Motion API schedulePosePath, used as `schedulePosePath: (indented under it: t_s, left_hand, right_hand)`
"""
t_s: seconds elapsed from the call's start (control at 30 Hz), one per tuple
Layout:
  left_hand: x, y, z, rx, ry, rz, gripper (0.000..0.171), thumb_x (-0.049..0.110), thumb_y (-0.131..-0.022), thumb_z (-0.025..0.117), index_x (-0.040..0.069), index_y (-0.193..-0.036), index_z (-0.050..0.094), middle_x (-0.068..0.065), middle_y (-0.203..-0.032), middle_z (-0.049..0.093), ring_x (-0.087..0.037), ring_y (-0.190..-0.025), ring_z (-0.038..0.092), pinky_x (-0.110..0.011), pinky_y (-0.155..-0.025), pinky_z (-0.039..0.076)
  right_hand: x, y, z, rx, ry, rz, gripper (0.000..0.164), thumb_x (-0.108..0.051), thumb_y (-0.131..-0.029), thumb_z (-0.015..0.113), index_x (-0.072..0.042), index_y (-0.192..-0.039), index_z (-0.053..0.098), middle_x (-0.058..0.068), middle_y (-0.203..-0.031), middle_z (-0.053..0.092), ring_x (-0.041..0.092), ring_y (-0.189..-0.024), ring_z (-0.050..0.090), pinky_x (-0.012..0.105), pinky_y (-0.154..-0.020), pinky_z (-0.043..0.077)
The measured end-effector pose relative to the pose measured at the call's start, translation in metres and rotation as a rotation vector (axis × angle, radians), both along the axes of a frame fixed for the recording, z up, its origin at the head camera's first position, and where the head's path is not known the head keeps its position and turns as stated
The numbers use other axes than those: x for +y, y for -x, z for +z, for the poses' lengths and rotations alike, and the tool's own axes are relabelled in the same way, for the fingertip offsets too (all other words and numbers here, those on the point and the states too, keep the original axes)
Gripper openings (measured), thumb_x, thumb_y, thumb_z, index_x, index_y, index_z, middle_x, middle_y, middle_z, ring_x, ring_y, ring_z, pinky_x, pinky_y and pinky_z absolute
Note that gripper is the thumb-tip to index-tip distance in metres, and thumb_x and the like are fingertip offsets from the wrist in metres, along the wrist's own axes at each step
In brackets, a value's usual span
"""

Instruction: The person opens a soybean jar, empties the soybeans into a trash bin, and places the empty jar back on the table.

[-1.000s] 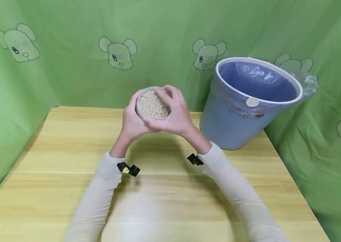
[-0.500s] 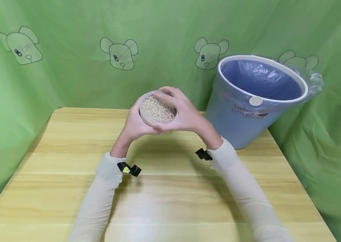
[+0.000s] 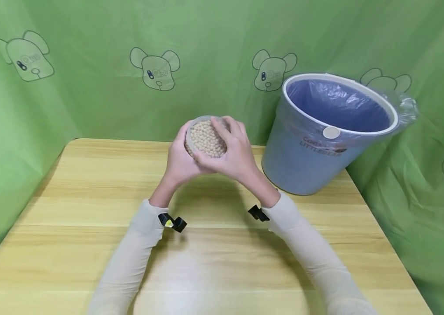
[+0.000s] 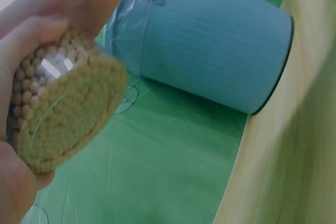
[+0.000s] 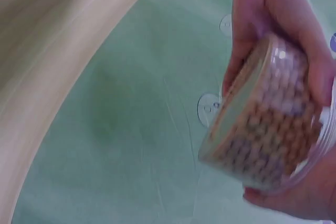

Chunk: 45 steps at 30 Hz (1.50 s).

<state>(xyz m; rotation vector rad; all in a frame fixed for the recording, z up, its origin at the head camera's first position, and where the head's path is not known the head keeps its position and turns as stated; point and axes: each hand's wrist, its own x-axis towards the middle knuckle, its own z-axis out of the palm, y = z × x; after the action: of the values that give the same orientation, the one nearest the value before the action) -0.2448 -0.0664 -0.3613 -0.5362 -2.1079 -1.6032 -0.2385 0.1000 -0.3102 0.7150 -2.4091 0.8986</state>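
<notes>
Both hands hold a round clear jar [image 3: 208, 139] full of small pale beige balls, raised above the far part of the table. My left hand [image 3: 180, 159] grips its side from the left. From the right, my right hand [image 3: 237, 153] holds the top rim, with thumb and fingers spread across it. In the left wrist view the base of the jar [image 4: 73, 114] tilts toward the camera. A clear ridged rim, which looks like a lid [image 5: 320, 153], shows at the jar's other end in the right wrist view. The contents look like dried beans, but their exact kind is unclear.
A blue bin [image 3: 304, 157] with a white rim and a clear plastic liner stands at the table's back right. Under the hands lies a wooden table [image 3: 198, 262]. Green curtains [image 3: 99, 100] printed with bear heads hang around the back and sides.
The jar has shifted slightly right in the head view. My right hand turned on the rim, its wrist swinging right and then back left, while the left hand kept its grip.
</notes>
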Motion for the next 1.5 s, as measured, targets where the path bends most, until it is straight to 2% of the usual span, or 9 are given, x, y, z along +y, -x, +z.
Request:
schedulePosePath:
  t_s: [0.2,0.3,0.43,0.7,0.83,1.07,1.2,1.37,1.5]
  left_hand:
    - [-0.016,0.007,-0.002,-0.043,-0.055,-0.221,0.112,0.006,-0.056,0.095,0.005,-0.153,0.04,-0.018,-0.145,0.054,-0.031,-0.131,0.055,-0.045,-0.114,0.048]
    - [-0.021,0.009,-0.002,-0.039,-0.055,-0.258,0.11,0.006,-0.056,0.095,0.004,-0.152,0.042,-0.018,-0.144,0.055,-0.032,-0.129,0.055,-0.047,-0.113,0.048]
    - [-0.02,0.009,0.0,-0.031,0.006,-0.129,0.115,0.019,-0.054,0.099,0.01,-0.153,0.041,-0.013,-0.144,0.056,-0.027,-0.129,0.056,-0.044,-0.113,0.049]
    - [0.001,0.004,0.001,0.06,0.144,0.202,0.121,0.032,-0.048,0.1,0.007,-0.151,0.042,-0.011,-0.145,0.056,-0.027,-0.129,0.058,-0.04,-0.113,0.05]
    - [0.0,0.004,0.0,0.032,0.144,0.162,0.12,0.03,-0.05,0.099,0.007,-0.152,0.04,-0.012,-0.145,0.056,-0.028,-0.129,0.058,-0.04,-0.112,0.05]
    - [-0.013,0.01,-0.001,-0.081,0.081,0.017,0.121,0.028,-0.051,0.101,0.016,-0.154,0.039,-0.009,-0.144,0.057,-0.024,-0.13,0.057,-0.039,-0.113,0.049]
    - [-0.01,0.011,-0.002,-0.018,0.096,0.071,0.116,0.032,-0.051,0.1,0.015,-0.151,0.043,-0.007,-0.141,0.059,-0.022,-0.128,0.059,-0.036,-0.111,0.05]
    - [-0.002,0.007,-0.001,0.066,0.168,0.23,0.114,0.04,-0.049,0.099,0.01,-0.146,0.046,-0.008,-0.138,0.06,-0.023,-0.122,0.06,-0.039,-0.108,0.053]
    - [0.0,0.005,0.002,0.07,0.199,0.254,0.115,0.04,-0.049,0.099,0.01,-0.147,0.045,-0.008,-0.139,0.059,-0.024,-0.122,0.06,-0.041,-0.107,0.053]
  right_hand:
    - [0.015,0.014,0.007,-0.019,-0.084,0.244,0.092,-0.05,-0.068,0.085,-0.014,-0.147,0.056,0.015,-0.148,0.052,0.031,-0.134,0.045,0.056,-0.109,0.046]
    - [0.021,0.019,0.01,-0.074,-0.113,0.336,0.092,-0.045,-0.069,0.086,-0.017,-0.15,0.052,0.013,-0.156,0.045,0.03,-0.139,0.041,0.058,-0.113,0.043]
    - [0.021,0.02,0.011,-0.202,-0.127,0.304,0.094,-0.045,-0.076,0.084,-0.023,-0.157,0.041,0.011,-0.166,0.029,0.032,-0.149,0.03,0.062,-0.118,0.035]
    - [-0.011,0.004,-0.002,-0.308,-0.021,-0.081,0.103,-0.065,-0.084,0.069,-0.012,-0.162,0.027,0.02,-0.165,0.027,0.038,-0.147,0.033,0.061,-0.112,0.044]
    - [-0.014,0.004,-0.005,-0.275,0.022,-0.1,0.101,-0.062,-0.082,0.072,-0.009,-0.159,0.034,0.019,-0.158,0.038,0.035,-0.139,0.04,0.055,-0.108,0.049]
    - [0.004,0.021,-0.001,-0.235,-0.056,0.134,0.1,-0.051,-0.078,0.082,-0.014,-0.159,0.036,0.014,-0.159,0.037,0.031,-0.143,0.036,0.054,-0.117,0.041]
    - [0.009,0.028,0.0,-0.262,-0.068,0.195,0.099,-0.047,-0.077,0.083,-0.021,-0.16,0.035,0.013,-0.163,0.033,0.031,-0.146,0.034,0.056,-0.119,0.037]
    - [0.001,0.022,0.001,-0.351,-0.066,0.109,0.103,-0.057,-0.082,0.076,-0.021,-0.163,0.025,0.016,-0.167,0.023,0.035,-0.148,0.028,0.061,-0.117,0.037]
    - [-0.005,0.018,0.001,-0.353,-0.015,0.07,0.104,-0.056,-0.082,0.076,-0.015,-0.163,0.025,0.017,-0.165,0.026,0.034,-0.145,0.031,0.059,-0.115,0.04]
